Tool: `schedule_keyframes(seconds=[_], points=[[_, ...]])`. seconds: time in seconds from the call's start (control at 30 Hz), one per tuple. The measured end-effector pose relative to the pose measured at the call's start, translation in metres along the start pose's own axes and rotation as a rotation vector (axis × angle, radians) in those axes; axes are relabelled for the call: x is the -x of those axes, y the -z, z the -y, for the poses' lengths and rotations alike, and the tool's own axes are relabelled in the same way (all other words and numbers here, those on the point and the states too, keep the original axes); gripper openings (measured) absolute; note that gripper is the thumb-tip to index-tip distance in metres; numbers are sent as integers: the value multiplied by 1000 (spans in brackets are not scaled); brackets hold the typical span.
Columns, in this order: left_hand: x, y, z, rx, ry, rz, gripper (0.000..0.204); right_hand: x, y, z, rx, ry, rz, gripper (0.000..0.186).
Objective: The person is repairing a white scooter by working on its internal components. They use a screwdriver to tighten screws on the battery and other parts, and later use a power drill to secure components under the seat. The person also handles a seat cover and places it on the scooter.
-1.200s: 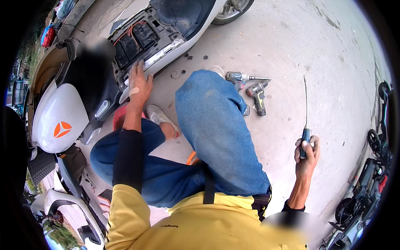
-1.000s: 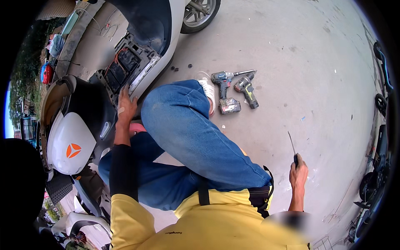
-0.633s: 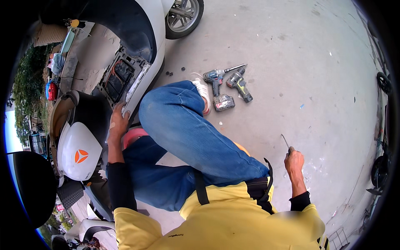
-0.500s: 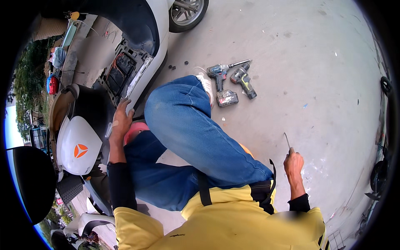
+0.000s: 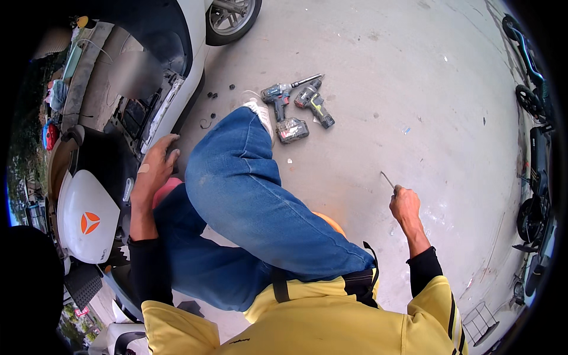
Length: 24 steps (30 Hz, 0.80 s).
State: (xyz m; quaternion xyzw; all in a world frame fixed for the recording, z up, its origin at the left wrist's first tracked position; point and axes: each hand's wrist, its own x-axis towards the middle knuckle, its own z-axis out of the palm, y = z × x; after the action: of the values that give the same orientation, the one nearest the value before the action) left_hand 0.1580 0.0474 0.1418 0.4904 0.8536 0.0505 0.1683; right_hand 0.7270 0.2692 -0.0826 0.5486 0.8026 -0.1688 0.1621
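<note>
My left hand [image 5: 155, 168] is held beside the white scooter [image 5: 168, 103], with its thumb and fingers apart and nothing in it. It is nearest to the scooter's lower side edge and my bent knee; whether it touches the scooter I cannot tell. Out to the right, above the concrete, my right hand [image 5: 406, 206] is closed around a thin metal rod [image 5: 386, 178] with a bent tip. The rod's other end is hidden in the fist. Part of the scooter's floor is uncovered, showing a dark compartment [image 5: 135, 115].
A cordless impact wrench [image 5: 278, 94] with a long socket and a smaller cordless drill [image 5: 315, 105] lie beyond my foot. Several small black parts [image 5: 215, 93] lie by the scooter. An orange rounded thing [image 5: 329, 222] shows under my leg. Parked two-wheelers [image 5: 532, 219] line the far right.
The view has shifted, so the scooter and power tools appear farther left. My left hand has moved off to the right of the scooter's edge. The rod in my right hand now tilts more leftward.
</note>
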Motion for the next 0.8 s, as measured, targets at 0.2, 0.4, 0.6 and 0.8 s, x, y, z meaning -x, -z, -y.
schedule_keyframes(seconds=[0.2, 0.4, 0.6, 0.8], points=[[27, 54, -9, -15, 22, -60, 36, -11, 0, 1, -4, 64, -71, 7], [46, 79, 46, 78, 124, 17, 35, -11, 11, 4, 28, 88, -70, 5], [55, 10, 130, 212, 367, 166, 36, -27, 32, 19, 47, 120, -33, 2], [33, -119, 107, -9, 681, 447, 45, -41, 32, 26, 34, 41, 91, 25]])
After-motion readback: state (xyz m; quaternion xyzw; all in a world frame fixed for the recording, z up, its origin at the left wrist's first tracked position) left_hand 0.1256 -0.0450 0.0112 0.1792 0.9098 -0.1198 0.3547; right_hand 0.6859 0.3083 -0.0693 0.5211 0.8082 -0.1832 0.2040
